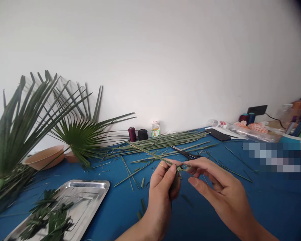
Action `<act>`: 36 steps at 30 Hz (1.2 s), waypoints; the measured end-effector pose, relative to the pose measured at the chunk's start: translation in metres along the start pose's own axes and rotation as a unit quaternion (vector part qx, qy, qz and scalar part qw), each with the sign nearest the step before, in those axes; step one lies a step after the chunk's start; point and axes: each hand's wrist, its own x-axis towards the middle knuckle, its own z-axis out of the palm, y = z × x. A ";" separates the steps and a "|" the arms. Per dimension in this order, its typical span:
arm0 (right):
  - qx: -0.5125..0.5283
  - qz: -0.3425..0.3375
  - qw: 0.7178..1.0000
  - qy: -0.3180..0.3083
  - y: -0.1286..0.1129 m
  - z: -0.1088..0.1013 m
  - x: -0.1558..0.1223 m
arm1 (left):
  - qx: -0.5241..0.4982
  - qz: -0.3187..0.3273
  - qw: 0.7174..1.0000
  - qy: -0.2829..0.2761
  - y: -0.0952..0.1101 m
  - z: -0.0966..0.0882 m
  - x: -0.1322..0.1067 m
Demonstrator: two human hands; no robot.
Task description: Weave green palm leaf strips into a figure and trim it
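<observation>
My left hand (163, 187) is closed, with thumb and fingers pinching a small folded piece of green palm leaf (180, 168). One long palm leaf strip (147, 152) sticks out of this grip towards the upper left. Just to the right, my right hand (215, 187) meets the folded piece with its fingertips, a thin strip end appearing between the fingers. Its thumb stands a little apart below. Part of the folded piece is hidden behind the left fingers. Behind the hands, a pair of scissors (184, 153) lies on the blue table (130, 214).
At the lower left, a metal tray (90, 201) carries several woven leaf pieces. Fan palm leaves (77, 135) and an orange bowl (45, 157) stand behind it. Cut strips (160, 140), thread spools (132, 134) and a small box (155, 130) line the wall. A phone (218, 134) lies right.
</observation>
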 end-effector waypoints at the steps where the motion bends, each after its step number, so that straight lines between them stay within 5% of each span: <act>1: 0.031 0.018 0.999 0.003 -0.003 0.002 0.002 | 0.003 0.000 1.000 0.003 0.000 0.001 0.000; 13: 0.029 0.010 0.999 0.041 0.001 0.013 0.001 | 0.014 0.011 1.000 0.017 -0.003 -0.005 -0.002; 21: 0.067 0.084 0.994 0.035 -0.001 0.013 0.001 | 0.021 -0.009 1.000 0.018 -0.005 -0.003 -0.002; 26: 0.122 0.139 0.979 -0.086 0.005 0.005 0.003 | -0.001 -0.011 1.000 0.025 -0.003 -0.001 -0.001; 28: 0.072 0.104 0.984 -0.123 0.007 0.002 0.004 | -0.010 -0.017 1.000 0.012 -0.002 -0.001 0.000; 31: -0.072 -0.051 0.994 -0.059 0.010 0.000 0.002 | -0.034 -0.037 0.998 -0.022 0.000 -0.002 0.001; 36: -0.205 -0.229 0.952 0.019 0.015 -0.004 -0.007 | -0.090 -0.065 0.991 -0.076 0.002 -0.002 -0.001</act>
